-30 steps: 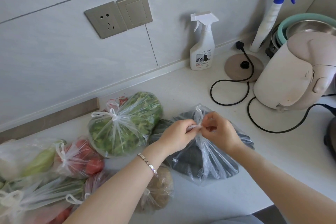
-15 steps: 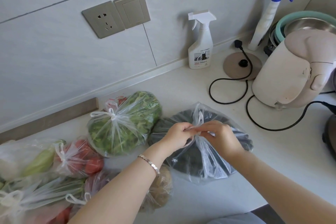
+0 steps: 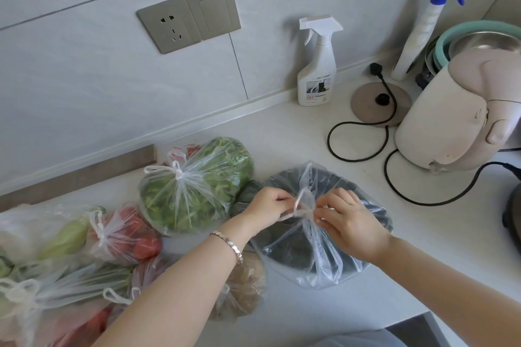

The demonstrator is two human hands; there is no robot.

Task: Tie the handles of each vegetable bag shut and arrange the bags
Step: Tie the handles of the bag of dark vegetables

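Note:
A clear plastic bag of dark vegetables (image 3: 318, 245) lies on the white counter (image 3: 423, 256). My left hand (image 3: 267, 205) and my right hand (image 3: 346, 220) each pinch one of its twisted handles (image 3: 303, 205), which cross in a half-formed knot between them. To the left lie knotted bags: leafy greens (image 3: 194, 191), tomatoes (image 3: 127, 236), a pale green vegetable bag (image 3: 50, 236), and long green vegetables (image 3: 56, 284). A bag of brown potatoes (image 3: 242, 287) lies partly under my left forearm.
A beige kettle (image 3: 454, 118) lies on its side at right, its base (image 3: 380, 104) and black cord (image 3: 358, 144) behind the dark bag. Two spray bottles (image 3: 317, 70) stand by the wall, with stacked bowls (image 3: 479, 36) in the corner. The counter edge runs at lower right.
My hands dropped slightly and drew apart, pulling the crossed handles tighter over the dark bag. The bags on the left have not moved.

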